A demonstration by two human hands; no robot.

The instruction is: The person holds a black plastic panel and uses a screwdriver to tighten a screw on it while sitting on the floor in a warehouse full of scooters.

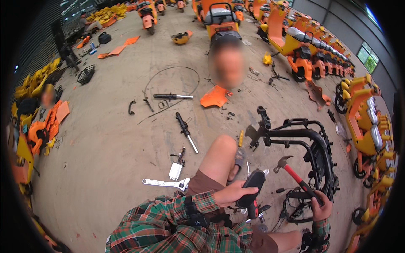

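Note:
My left hand (233,195) is closed on the edge of a black oval piece (254,185) with a rounded outline; its exact kind I cannot make out. In my right hand (322,207) is a hammer (297,176), gripped low on its red and black handle, with its metal head raised to the upper left. Beside the hammer stands a black scooter frame (314,135) of bent tubes, on the floor to the right. Just below the oval piece shows a red and black tool handle (252,209), partly covered by it.
An adjustable wrench (166,183) and a silver box-shaped part (175,170) lie left of my knee. Farther off are fork legs (185,131), a looped cable (172,67) and an orange panel (214,97). Rows of yellow-orange scooters (358,122) line the right side. Blurred patches cover some spots.

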